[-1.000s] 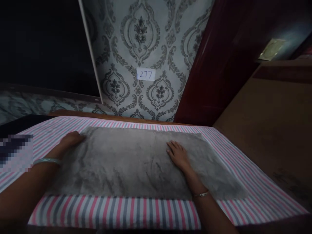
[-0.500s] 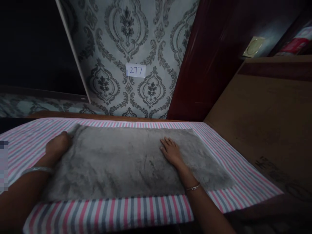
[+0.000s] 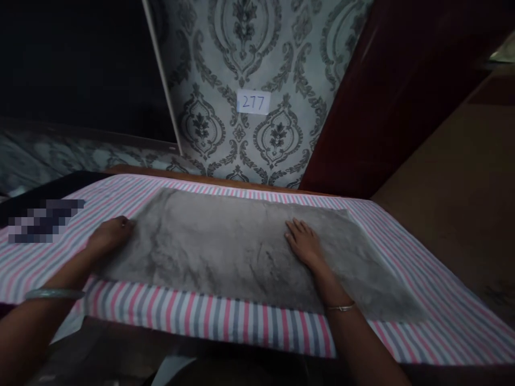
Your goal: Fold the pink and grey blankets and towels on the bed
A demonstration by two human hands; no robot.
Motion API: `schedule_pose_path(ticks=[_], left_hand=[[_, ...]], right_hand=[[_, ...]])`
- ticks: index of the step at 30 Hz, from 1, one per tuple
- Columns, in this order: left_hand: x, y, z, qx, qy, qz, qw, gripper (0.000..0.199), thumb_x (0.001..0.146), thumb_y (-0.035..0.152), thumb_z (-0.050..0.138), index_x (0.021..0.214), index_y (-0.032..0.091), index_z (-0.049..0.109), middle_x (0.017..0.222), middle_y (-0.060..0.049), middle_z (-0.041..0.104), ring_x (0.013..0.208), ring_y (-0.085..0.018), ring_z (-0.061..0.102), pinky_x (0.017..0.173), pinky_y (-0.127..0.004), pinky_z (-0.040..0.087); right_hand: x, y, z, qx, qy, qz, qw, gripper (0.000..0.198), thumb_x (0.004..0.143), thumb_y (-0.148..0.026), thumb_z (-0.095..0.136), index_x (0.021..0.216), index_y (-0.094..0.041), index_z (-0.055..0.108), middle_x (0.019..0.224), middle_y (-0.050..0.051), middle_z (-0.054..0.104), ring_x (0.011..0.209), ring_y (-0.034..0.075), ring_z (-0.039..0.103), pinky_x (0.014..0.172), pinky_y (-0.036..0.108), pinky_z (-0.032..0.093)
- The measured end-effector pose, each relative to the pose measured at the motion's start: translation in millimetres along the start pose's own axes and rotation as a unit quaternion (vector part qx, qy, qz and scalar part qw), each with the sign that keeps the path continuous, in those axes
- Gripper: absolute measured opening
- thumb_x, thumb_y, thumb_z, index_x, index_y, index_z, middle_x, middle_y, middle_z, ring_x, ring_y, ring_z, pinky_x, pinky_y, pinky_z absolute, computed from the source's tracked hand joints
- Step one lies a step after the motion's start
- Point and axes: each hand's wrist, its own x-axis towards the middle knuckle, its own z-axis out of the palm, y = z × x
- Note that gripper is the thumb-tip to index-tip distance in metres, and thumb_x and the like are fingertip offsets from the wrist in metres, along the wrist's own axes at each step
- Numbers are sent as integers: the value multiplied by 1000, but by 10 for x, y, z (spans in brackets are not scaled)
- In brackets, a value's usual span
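A grey plush cloth (image 3: 225, 236) lies spread out flat, with darker rumpled patches toward its near side and left end. My left hand (image 3: 109, 236) is closed at the cloth's left edge, its fingertips curled out of sight against the fabric. On the right half of the cloth, my right hand (image 3: 303, 241) rests palm down with its fingers stretched out and slightly spread. Beneath the cloth is a pink, white and grey striped sheet (image 3: 249, 321), showing all around it.
Patterned wallpaper with a paper label (image 3: 253, 102) reading 277 rises behind the table. A dark screen (image 3: 76, 64) stands at the upper left. To the right are a dark red glossy panel (image 3: 386, 96) and a brown cardboard surface (image 3: 450, 187).
The view has swung left, so the scene sits farther right in the picture. My right hand stays flat at about the same spot on the cloth; my left remains at its left edge.
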Motion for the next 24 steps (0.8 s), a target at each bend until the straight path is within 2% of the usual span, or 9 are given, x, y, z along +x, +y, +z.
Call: schedule_pose_path(ticks=[4, 12, 14, 16, 18, 20, 22, 24], left_hand=[[-338, -56, 32, 43, -26, -22, 998, 59, 93, 45, 23, 127, 7, 54, 114, -28, 68, 99, -37, 67, 74, -39, 48], [-439, -105, 46, 48, -20, -30, 998, 60, 95, 44, 16, 134, 10, 46, 116, -26, 67, 103, -36, 66, 79, -40, 48], [-488, -88, 16, 63, -32, -41, 997, 61, 95, 44, 15, 135, 9, 45, 118, -25, 67, 104, -35, 66, 80, -40, 49], [-516, -41, -29, 97, -17, -32, 995, 62, 94, 42, 16, 137, 7, 44, 123, -25, 64, 107, -37, 64, 83, -42, 50], [-492, 72, -58, 137, 44, 18, 989, 62, 94, 40, 20, 139, 6, 44, 129, -26, 59, 112, -39, 61, 86, -46, 50], [-416, 289, -34, 147, 96, 119, 977, 63, 93, 42, 26, 142, 6, 43, 137, -25, 53, 119, -39, 55, 93, -48, 48], [-328, 616, 50, 119, 90, 254, 956, 65, 92, 44, 35, 144, 6, 41, 146, -23, 47, 131, -36, 47, 107, -47, 40], [-287, 1013, 169, 60, 40, 383, 921, 65, 91, 47, 41, 144, 8, 44, 154, -19, 39, 141, -32, 37, 117, -44, 28]], right_hand=[[-2, 25, 50, -11, 8, -7, 1000, 52, 102, -37, 32, 151, -24, 44, 160, 6, 37, 147, 28, 30, 116, 46, 27], [5, 31, 59, -7, 14, -9, 1000, 52, 102, -39, 31, 150, -26, 46, 159, 5, 38, 147, 28, 32, 116, 47, 29], [4, 30, 44, -2, 12, -6, 1000, 52, 102, -39, 32, 150, -25, 46, 159, 6, 38, 147, 28, 31, 116, 46, 28], [5, 30, 15, 3, 5, -5, 1000, 52, 102, -39, 33, 150, -24, 44, 160, 6, 37, 147, 28, 30, 117, 47, 27], [15, 19, -34, 11, -11, -6, 1000, 52, 102, -40, 32, 152, -26, 42, 161, 6, 34, 148, 29, 28, 117, 50, 26], [39, -18, -102, 24, -36, -24, 999, 52, 103, -41, 32, 153, -29, 39, 163, 5, 29, 149, 30, 25, 117, 53, 25], [79, -89, -175, 40, -59, -58, 996, 52, 103, -42, 33, 154, -31, 36, 165, 4, 24, 151, 31, 21, 117, 55, 24], [123, -185, -233, 53, -65, -98, 992, 53, 103, -42, 36, 155, -31, 34, 166, 4, 22, 152, 31, 19, 117, 54, 24]])
